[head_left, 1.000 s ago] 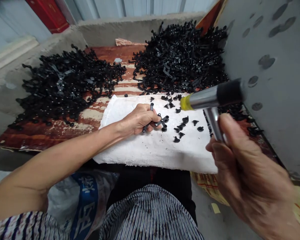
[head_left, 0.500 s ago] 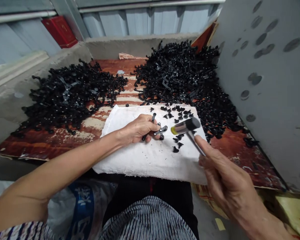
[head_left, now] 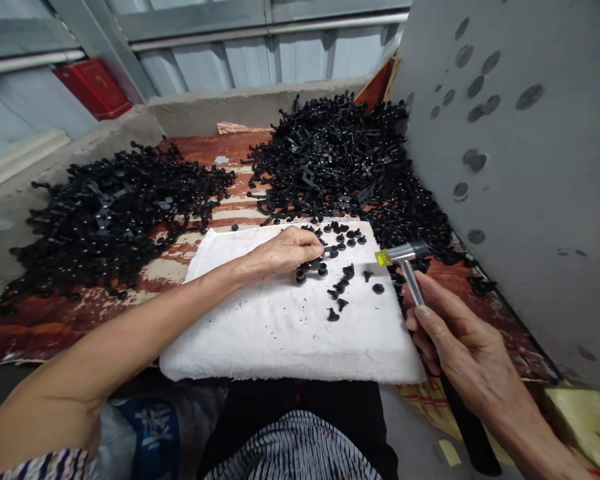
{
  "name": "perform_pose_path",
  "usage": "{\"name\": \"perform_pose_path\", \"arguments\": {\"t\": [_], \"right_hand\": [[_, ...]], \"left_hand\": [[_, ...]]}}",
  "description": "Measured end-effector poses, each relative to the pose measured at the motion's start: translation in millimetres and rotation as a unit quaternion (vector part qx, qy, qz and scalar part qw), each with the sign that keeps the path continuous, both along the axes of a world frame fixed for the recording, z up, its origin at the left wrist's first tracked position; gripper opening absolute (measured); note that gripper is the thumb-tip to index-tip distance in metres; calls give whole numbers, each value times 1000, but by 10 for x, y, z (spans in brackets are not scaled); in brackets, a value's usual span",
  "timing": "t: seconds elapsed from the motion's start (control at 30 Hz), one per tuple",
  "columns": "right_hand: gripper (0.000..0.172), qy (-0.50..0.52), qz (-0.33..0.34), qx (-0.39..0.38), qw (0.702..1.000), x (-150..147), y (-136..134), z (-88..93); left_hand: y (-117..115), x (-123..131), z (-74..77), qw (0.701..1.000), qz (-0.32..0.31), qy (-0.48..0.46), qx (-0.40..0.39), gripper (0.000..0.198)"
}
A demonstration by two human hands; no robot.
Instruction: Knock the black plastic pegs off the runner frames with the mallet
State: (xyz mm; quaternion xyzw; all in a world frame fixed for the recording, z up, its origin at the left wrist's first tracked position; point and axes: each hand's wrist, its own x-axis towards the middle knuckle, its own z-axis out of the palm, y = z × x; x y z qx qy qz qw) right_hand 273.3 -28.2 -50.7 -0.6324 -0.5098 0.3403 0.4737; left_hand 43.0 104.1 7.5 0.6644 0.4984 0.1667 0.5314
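My left hand [head_left: 291,250] is closed over a black bracket [head_left: 312,267] with round-ended arms, low above the white cloth [head_left: 260,333]; the fingers cover much of it. Round black knobs show at its near side. In my right hand [head_left: 463,347] is a mallet [head_left: 405,253] with a metal head, one yellow face and one black face. Its head is raised at the cloth's right edge, apart from the bracket, the yellow face turned left. Several small black rubber pieces [head_left: 343,287] lie scattered on the cloth between the two hands.
A heap of black brackets [head_left: 110,213] covers the worn red-brown board [head_left: 230,210] at left. A larger heap [head_left: 340,153] fills the back right. A grey spotted panel [head_left: 505,200] stands along the right side, and a low concrete ledge [head_left: 260,103] runs behind.
My right hand has swung the mallet away to the right. My left hand has turned the bracket over and lowered it towards the cloth. The whole view has shifted slightly.
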Motion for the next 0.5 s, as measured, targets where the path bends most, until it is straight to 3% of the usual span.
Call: {"name": "perform_pose_path", "arguments": {"t": [0.1,0.3,0.5], "right_hand": [[55,67,-5,-45,997,5,8,-19],[55,77,-4,-50,996,18,8,-33],[53,127,3,-50,991,32,-3,-24]], "left_hand": [[81,27,-36,1000,5,-9,-15,16],[271,119,-109,999,-7,-10,37,22],[255,215,-66,1000,11,-5,9,23]]}}
